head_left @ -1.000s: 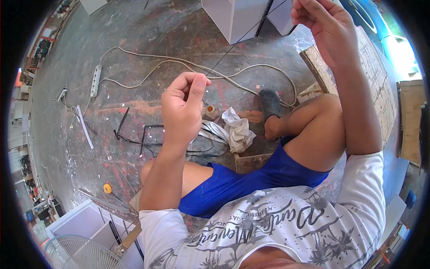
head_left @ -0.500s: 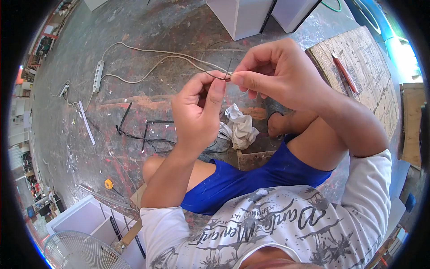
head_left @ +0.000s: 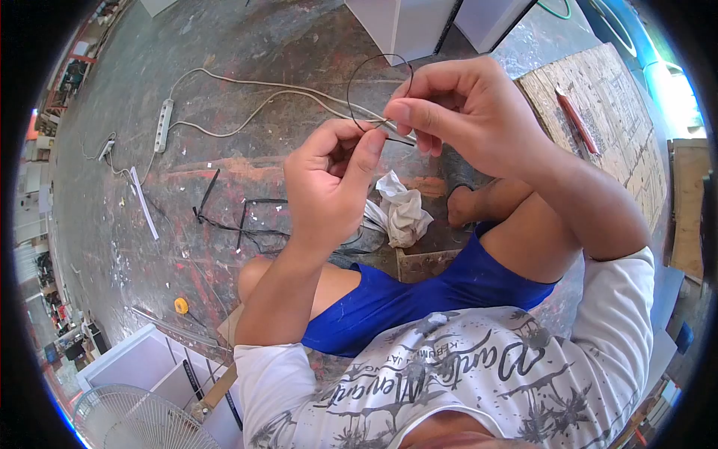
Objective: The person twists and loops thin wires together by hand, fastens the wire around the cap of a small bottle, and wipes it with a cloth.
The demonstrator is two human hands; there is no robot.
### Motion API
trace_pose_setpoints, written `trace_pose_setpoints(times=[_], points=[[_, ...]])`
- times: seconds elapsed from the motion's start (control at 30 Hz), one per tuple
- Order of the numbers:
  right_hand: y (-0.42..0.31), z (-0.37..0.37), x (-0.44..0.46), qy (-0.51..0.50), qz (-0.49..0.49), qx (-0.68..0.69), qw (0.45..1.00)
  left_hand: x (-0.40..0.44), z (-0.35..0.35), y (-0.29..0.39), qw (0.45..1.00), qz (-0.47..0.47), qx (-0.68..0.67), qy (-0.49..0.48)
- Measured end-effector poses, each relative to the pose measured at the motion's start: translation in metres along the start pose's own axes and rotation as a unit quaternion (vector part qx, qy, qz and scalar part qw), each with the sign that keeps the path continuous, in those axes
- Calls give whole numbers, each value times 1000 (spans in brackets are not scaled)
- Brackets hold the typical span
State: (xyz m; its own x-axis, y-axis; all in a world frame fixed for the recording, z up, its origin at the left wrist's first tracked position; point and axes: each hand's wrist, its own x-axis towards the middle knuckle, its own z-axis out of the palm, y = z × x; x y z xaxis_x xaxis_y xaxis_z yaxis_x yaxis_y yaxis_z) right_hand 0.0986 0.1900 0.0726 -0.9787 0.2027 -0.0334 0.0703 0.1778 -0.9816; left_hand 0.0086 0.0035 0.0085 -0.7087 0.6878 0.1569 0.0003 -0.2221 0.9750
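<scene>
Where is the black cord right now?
In the head view, the black cord is above centre, pinched in the fingertips of the left hand and right hand, its loop overlapping the white box.

My fingertips hid the pinched part of the thin black cord. My right hand covered part of my dark shoe. The top edge cut off a white cabinet, the bottom a wire-caged fan; clutter far left was too small to identify.
</scene>
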Motion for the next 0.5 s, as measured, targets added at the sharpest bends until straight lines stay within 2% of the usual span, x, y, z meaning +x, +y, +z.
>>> trace_pose_setpoints(times=[0.13, 0.33, 0.43, 0.5], points=[[2, -7, 2, 16, -16, 3, 1000, 3, -2, -2, 999, 27, 26, 32], [-2, -14, 2, 11, 26, -10, 1000, 10, -5, -1, 992, 92, 66, 57], [-14, -23, 1, 36, 48, -158, 986, 13, -9, -7, 983, 135, 108, 65], [-12, -22, -2, 108, -123, -183, 969, 14, -11, -5, 973, 155, 153, 70]])
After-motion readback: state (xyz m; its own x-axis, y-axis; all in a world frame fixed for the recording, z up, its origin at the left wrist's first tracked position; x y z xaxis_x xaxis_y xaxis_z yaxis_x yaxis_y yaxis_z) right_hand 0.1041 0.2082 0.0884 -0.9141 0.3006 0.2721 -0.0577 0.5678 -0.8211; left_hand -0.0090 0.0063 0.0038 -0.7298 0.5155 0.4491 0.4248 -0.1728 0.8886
